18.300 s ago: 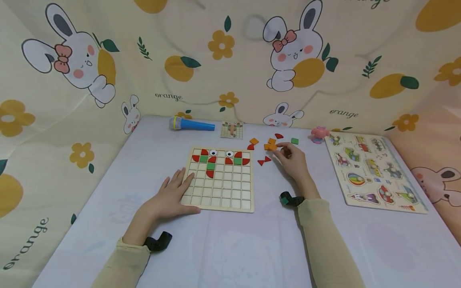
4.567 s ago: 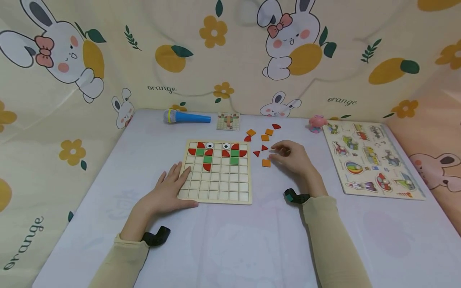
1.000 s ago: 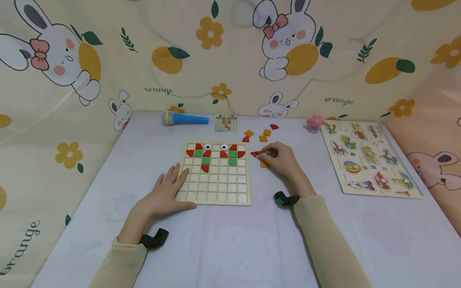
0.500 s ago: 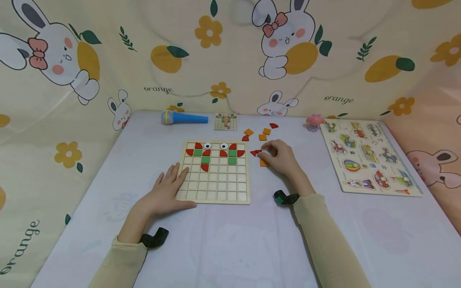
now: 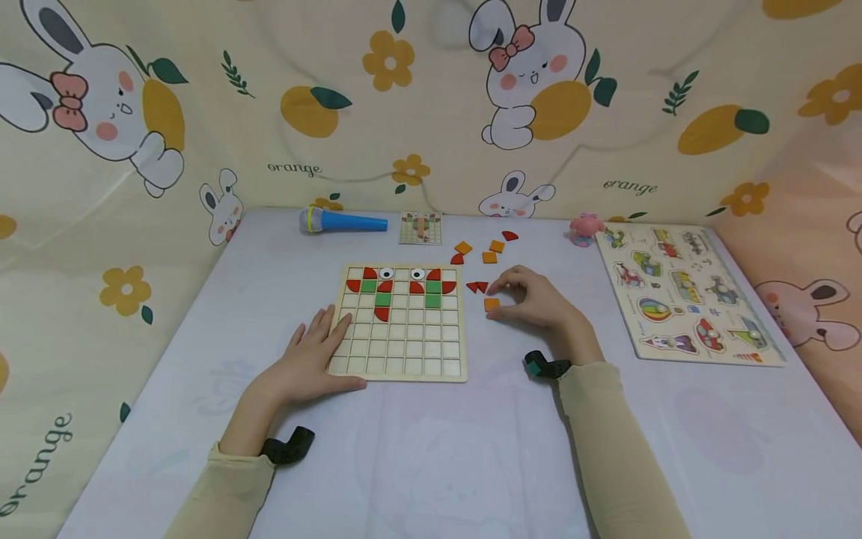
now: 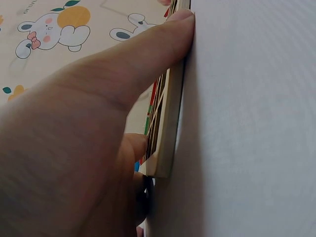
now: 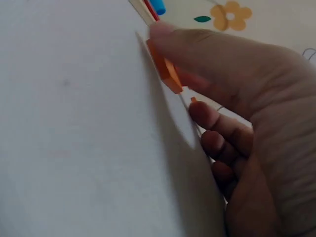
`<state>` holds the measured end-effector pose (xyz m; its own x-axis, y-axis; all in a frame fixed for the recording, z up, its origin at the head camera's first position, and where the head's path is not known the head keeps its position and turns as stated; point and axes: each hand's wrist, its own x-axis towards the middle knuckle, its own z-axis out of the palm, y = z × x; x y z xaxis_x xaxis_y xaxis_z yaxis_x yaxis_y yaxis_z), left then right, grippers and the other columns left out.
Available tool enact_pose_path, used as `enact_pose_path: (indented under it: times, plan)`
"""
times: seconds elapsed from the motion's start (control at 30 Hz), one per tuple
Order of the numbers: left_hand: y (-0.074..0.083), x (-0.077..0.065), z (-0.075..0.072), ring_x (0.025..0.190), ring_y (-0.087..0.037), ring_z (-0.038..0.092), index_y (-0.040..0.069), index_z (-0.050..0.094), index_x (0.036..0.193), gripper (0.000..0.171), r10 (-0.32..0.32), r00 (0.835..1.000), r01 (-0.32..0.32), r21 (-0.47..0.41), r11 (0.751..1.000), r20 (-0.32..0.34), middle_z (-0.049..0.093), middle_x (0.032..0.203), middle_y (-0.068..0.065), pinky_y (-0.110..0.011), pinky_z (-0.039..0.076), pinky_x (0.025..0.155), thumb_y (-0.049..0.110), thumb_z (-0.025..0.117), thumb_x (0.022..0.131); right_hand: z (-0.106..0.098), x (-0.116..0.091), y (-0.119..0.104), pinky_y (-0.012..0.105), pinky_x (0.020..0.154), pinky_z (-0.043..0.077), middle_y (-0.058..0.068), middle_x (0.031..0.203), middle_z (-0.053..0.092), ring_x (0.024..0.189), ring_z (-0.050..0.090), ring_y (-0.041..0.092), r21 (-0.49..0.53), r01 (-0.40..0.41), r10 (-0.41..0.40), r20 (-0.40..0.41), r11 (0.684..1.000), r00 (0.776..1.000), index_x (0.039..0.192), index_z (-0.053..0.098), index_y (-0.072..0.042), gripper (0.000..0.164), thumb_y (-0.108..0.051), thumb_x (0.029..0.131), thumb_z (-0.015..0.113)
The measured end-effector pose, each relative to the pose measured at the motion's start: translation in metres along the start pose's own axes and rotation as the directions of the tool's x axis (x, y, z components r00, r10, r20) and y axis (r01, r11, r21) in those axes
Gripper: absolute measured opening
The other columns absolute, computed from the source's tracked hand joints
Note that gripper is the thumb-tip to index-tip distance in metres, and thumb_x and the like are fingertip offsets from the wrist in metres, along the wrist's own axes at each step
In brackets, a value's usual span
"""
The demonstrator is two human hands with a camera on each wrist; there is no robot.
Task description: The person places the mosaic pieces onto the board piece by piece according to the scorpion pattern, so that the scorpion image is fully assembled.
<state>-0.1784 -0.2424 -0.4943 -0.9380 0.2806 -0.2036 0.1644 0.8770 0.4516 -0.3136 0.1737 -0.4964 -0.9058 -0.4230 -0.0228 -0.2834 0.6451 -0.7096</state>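
Note:
In the head view, my left hand [image 5: 306, 363] rests with spread, straight fingers at the lower left corner of a wooden grid board [image 5: 397, 378]. Its thumb lies along the board's near edge, as the left wrist view also shows. Red quarter-round, green square and eye tiles fill part of the upper rows. Right of the board, my right hand [image 5: 539, 303] has thumb and index finger on opposite sides of an orange square tile [image 5: 492, 305], pinching it at the table. Two red triangle tiles [image 5: 477, 287] lie side by side just beyond. In the right wrist view the thumb covers part of the orange tile [image 7: 168, 74].
Further back lie several loose orange squares [image 5: 489, 257] and red quarter-round tiles [image 5: 509, 236]. A small pattern card [image 5: 420, 228] and a blue toy microphone [image 5: 346, 221] stand behind the board. On the right are a pink toy [image 5: 586, 228] and a picture puzzle board [image 5: 687, 299].
My right hand has moved from the red triangles, now lying side by side, to the orange square nearer me. Earlier, a second green square joined the right-hand figure on the board. My left hand stays put.

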Motion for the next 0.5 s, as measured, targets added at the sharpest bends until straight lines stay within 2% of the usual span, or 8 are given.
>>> enact_pose_path:
  times: [0.1,0.2,0.4,0.5]
  plan:
    - [-0.0002,0.0003,0.0004,0.163,-0.046,-0.001,0.005,0.019,0.17,0.121,-0.001,1.0,0.001,0.002,1.0,0.001,0.002,0.176,-0.025,-0.067,0.001,0.129,0.066,0.078,0.084,-0.0026,-0.0018,0.0005,0.049,0.115,0.04,0.007,0.128,0.06,0.125,0.051,0.028,-0.003,0.022,-0.022,0.029,1.0,0.999,0.111,0.079,-0.014,0.032,-0.027,0.085,0.091]
    - [-0.0006,0.0004,0.0006,0.163,-0.046,-0.001,0.005,0.019,0.17,0.121,-0.001,1.0,0.001,0.002,1.0,0.002,0.002,0.177,-0.025,-0.067,0.001,0.129,0.066,0.078,0.084,-0.002,-0.0015,0.0001,0.05,0.116,0.042,0.008,0.128,0.061,0.125,0.052,0.029,-0.017,0.01,-0.01,0.016,1.0,1.0,0.111,0.079,-0.012,0.026,-0.025,0.089,0.088]
    - [-0.0001,-0.0003,-0.0002,0.163,-0.046,-0.001,0.005,0.019,0.17,0.12,0.0,1.0,0.0,-0.002,1.0,0.004,0.001,0.176,-0.026,-0.067,0.001,0.129,0.065,0.079,0.084,0.001,0.0023,0.0059,0.049,0.11,0.047,0.01,0.125,0.065,0.118,0.056,0.03,-0.074,-0.016,0.009,-0.092,0.997,0.996,0.115,0.078,-0.009,0.027,-0.027,0.095,0.082]
    - [0.0007,-0.0008,-0.0008,0.163,-0.045,-0.001,0.005,0.019,0.17,0.12,0.001,1.0,-0.001,0.0,1.0,0.002,0.001,0.177,-0.025,-0.067,0.001,0.129,0.065,0.079,0.084,0.0016,0.0031,0.0092,0.05,0.108,0.046,0.012,0.126,0.064,0.118,0.055,0.032,-0.082,-0.037,0.025,-0.14,0.996,0.99,0.117,0.077,-0.009,0.032,-0.034,0.096,0.08]
